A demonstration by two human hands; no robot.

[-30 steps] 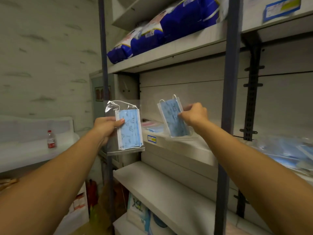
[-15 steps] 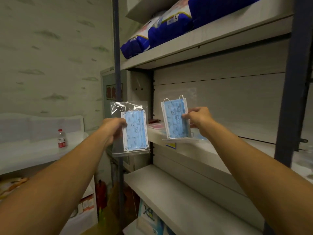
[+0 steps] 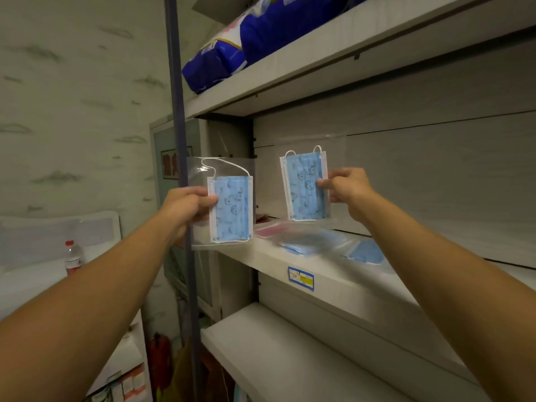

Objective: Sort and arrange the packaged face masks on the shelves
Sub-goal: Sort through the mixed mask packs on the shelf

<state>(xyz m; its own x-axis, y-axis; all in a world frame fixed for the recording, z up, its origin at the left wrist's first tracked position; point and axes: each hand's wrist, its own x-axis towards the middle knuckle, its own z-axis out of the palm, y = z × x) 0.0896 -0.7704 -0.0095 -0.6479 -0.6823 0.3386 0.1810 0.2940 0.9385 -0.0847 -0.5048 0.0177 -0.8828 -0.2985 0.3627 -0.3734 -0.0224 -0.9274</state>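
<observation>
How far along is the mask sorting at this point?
Early to midway, judging by the shelf. Done: several packaged masks already lie on the middle shelf, loosely spread. In hand: the left hand and right hand each hold up one blue packaged mask. Left: placing both and tidying the pile.
</observation>
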